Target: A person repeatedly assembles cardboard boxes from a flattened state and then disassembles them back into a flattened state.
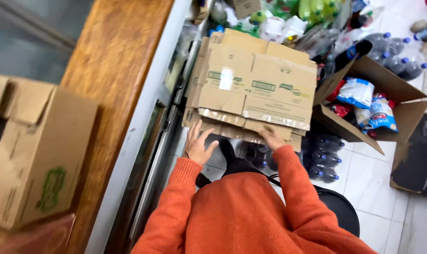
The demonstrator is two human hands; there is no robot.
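Head view. Stack of flattened cardboard (253, 84) lies directly ahead of both hands, long axis running left to right across the body. My right hand (271, 138) grips the stack's near edge, fingers curled under the bottom sheets. My left hand (198, 145) is open, fingers spread, at the near left corner; I cannot tell whether it touches. Right is the committed one. Sheets are brown, corrugated, creased, with glossy tape strips. An open carton of snack bags (371, 101) sits to the right.
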